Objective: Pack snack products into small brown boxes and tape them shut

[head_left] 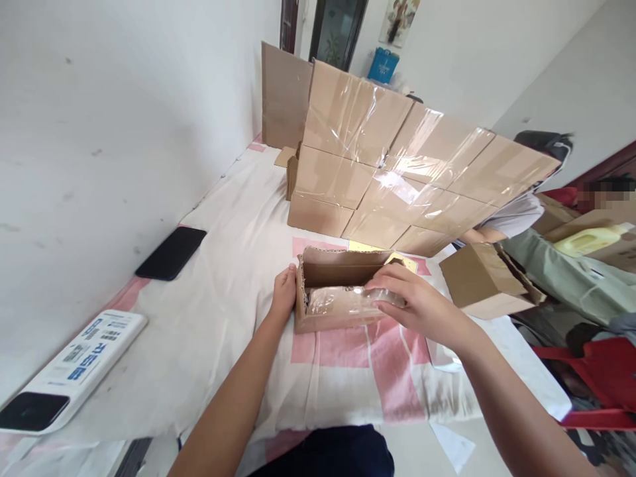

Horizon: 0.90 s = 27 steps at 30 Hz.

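Head view looks down on a small carton (338,291) of brown corrugated board, lying on a worktop (213,311) draped with a white cloth that has pink squares. The carton sits in the middle of the picture, just in front of the person, with its top open and an empty brown inside. Its cut edge shows the wavy fluting on the left. A glossy sheet of clear film (342,301) lies along its near long wall and catches the light.

The left hand (284,291) clasps the carton's left end, fingers closed around the short wall. The right hand (417,305) comes in from the right with its fingers laid together over the film at the carton's right end. Whether they pinch the film or only press on it cannot be told, because the thumb is hidden beneath the hand.

Behind the carton stands a stack of cartons (397,179) sealed with shiny tape. A yellowish card (402,260) peeks out between the two, mostly covered. To the right a second open box (481,278) lies on its side near another person's grey-green sleeve (571,278). A black phone (171,253) rests by the wall. At the lower left lies a white device (74,371) with blue print that is too small to read.
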{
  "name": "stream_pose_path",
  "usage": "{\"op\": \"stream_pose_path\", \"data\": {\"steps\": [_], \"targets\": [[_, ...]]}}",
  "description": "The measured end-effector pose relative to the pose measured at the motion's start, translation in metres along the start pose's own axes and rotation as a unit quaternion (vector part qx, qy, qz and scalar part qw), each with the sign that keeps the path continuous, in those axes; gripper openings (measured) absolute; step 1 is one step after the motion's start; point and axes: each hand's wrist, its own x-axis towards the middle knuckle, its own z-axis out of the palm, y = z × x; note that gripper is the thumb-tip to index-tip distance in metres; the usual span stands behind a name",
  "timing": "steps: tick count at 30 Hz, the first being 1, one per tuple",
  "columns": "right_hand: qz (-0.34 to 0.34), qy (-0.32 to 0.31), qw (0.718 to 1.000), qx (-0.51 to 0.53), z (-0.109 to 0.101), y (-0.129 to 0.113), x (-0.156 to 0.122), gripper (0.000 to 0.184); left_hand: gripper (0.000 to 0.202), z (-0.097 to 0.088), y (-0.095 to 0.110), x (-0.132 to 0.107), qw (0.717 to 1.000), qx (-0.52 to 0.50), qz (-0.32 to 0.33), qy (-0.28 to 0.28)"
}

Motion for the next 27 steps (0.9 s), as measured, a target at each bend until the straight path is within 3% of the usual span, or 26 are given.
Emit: {"op": "stream_pose_path", "data": {"steps": [3, 10, 12, 14, 16, 19, 22, 27], "targets": [[-0.019, 0.039, 0.998, -0.051, 0.007, -0.008, -0.015, 0.021, 0.063, -0.001, -0.001, -0.001, 1.000, 0.018, 0.008, 0.003], [-0.038, 0.037, 0.993, -0.102, 0.025, -0.008, -0.033, 0.019, 0.064, -0.003, -0.002, -0.002, 0.999, 0.025, 0.030, -0.011], [-0.029, 0.083, 0.987, -0.131, 0.029, -0.003, -0.041, 0.016, 0.064, -0.003, 0.002, -0.004, 0.998, 0.017, 0.050, -0.027], [0.009, 0.161, 0.976, -0.144, 0.034, 0.004, -0.050, 0.026, 0.067, -0.002, 0.008, -0.007, 0.996, 0.006, 0.075, -0.051], [0.073, 0.216, 0.969, -0.093, 0.040, 0.013, -0.060, 0.049, 0.072, -0.002, 0.015, -0.011, 0.992, -0.006, 0.097, -0.079], [0.142, 0.193, 0.969, 0.067, 0.055, 0.027, -0.068, 0.074, 0.073, -0.002, 0.024, -0.017, 0.987, -0.015, 0.110, -0.115], [0.145, 0.183, 0.959, 0.158, 0.072, 0.038, -0.066, 0.062, 0.057, -0.003, 0.030, -0.020, 0.986, -0.018, 0.101, -0.131], [0.161, 0.277, 0.918, 0.234, 0.093, 0.039, -0.057, 0.048, 0.051, -0.001, 0.038, -0.019, 0.991, -0.036, 0.066, -0.113]]}}
